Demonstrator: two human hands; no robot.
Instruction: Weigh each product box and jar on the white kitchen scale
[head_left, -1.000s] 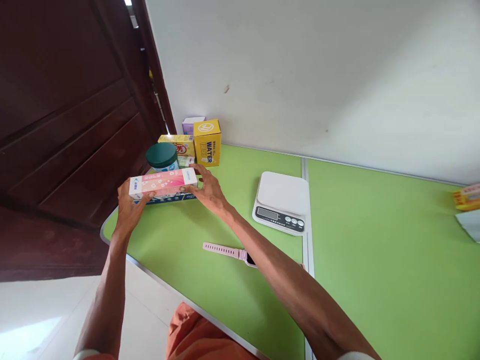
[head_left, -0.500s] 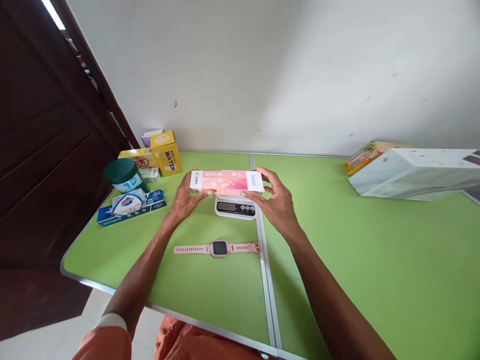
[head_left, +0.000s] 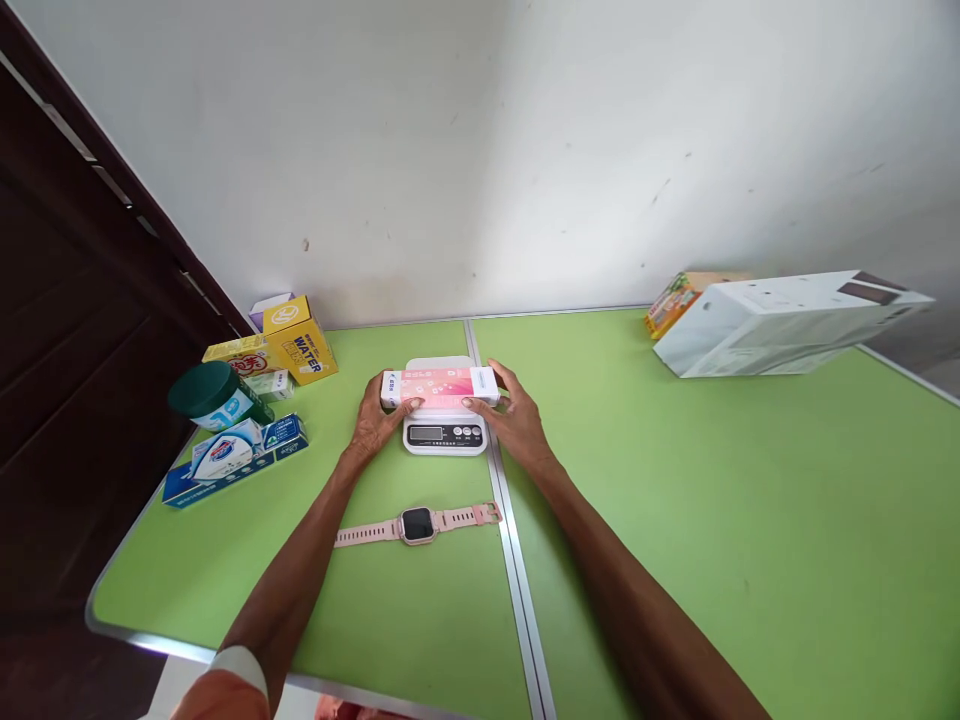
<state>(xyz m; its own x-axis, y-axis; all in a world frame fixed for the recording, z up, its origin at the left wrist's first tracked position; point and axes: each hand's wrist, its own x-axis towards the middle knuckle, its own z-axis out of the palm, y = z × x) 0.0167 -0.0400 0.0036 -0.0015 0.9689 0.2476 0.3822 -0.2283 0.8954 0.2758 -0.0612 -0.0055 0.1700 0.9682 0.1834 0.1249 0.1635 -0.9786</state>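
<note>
A long pink and white box point(head_left: 439, 386) lies on the platform of a small white kitchen scale point(head_left: 444, 434) near the middle of the green table point(head_left: 675, 480). My left hand point(head_left: 379, 420) grips the box's left end, and my right hand point(head_left: 514, 420) grips its right end, fingers curled around it. A pink smartwatch point(head_left: 417, 524) lies flat on the table in front of the scale, between my forearms.
At the left stand a dark green lidded jar point(head_left: 214, 397), a blue box with a soap packet point(head_left: 234, 460), and yellow boxes point(head_left: 294, 341) against the wall. A large white box point(head_left: 780, 322) and a colourful pack point(head_left: 679, 297) lie at the far right. A dark wooden door is on the left.
Both hands carried the pink box from the left pile across to the scale and lowered it onto the platform. The camera view swung right and pulled back.
</note>
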